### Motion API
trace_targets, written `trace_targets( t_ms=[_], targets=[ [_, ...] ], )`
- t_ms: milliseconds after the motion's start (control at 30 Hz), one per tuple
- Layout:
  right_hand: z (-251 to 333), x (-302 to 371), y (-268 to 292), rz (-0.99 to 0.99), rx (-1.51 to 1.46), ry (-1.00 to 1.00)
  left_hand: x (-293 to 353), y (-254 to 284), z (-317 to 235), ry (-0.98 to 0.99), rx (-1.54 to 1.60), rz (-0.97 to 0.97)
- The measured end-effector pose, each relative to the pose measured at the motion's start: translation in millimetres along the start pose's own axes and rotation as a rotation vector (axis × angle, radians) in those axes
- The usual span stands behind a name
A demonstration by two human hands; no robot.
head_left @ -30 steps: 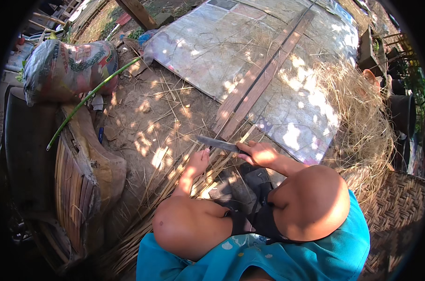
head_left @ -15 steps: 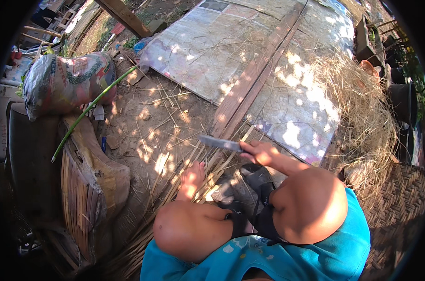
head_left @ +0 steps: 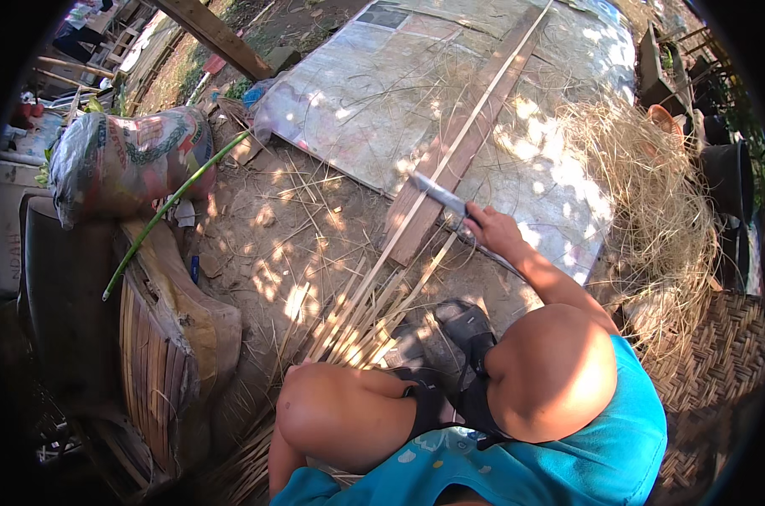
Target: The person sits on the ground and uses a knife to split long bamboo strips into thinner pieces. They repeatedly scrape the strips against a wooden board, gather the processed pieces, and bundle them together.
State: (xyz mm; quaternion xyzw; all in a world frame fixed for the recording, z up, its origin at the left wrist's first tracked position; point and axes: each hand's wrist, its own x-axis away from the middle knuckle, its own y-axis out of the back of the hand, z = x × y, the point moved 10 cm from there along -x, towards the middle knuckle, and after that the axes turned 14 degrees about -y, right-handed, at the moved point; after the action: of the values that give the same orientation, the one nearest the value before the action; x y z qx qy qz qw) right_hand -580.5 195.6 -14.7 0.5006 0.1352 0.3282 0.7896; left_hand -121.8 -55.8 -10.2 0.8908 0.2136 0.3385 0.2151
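A wide-bladed knife point(head_left: 440, 194) is in my right hand point(head_left: 495, 231), its fingers closed round the handle. The blade lies across a long thin pale strip point(head_left: 475, 111), which looks like split bamboo. Beneath the strip is a wooden plank point(head_left: 412, 236) with a groove along it. The strip runs from the far end of the plank down toward my left knee. My left arm point(head_left: 286, 462) passes behind that knee, and the hand and its fingers are hidden there. Several loose strips point(head_left: 382, 316) lie on the ground by my feet.
A printed sheet point(head_left: 315, 114) spreads under the plank. Curly shavings point(head_left: 644, 194) heap at the right above a woven mat point(head_left: 711, 371). At the left are a stuffed sack point(head_left: 134, 160), a green stalk point(head_left: 176, 198) and a worn wooden block point(head_left: 180, 312). A post point(head_left: 218, 38) leans at the back.
My right hand has carried the knife up and right onto the plank. A long strip now lies along the plank. My left hand has drawn back behind my left knee.
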Motion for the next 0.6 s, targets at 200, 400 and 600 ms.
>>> trace_targets(
  t_ms=[200, 400, 600],
  targets=[
    [61.5, 32.3, -22.6, 0.177, -0.074, 0.183, -26.4, -38.6, -6.9, 0.074, 0.179, 0.14],
    [-38.5, -47.5, 46.6, 0.001, 0.152, -0.08, -24.4, -13.9, 49.2, -0.077, 0.003, 0.081],
    [6.7, -15.3, 8.5, 0.099, 0.057, 0.186, 4.0, 3.6, 32.5, -0.123, -0.003, 0.023]
  ],
)
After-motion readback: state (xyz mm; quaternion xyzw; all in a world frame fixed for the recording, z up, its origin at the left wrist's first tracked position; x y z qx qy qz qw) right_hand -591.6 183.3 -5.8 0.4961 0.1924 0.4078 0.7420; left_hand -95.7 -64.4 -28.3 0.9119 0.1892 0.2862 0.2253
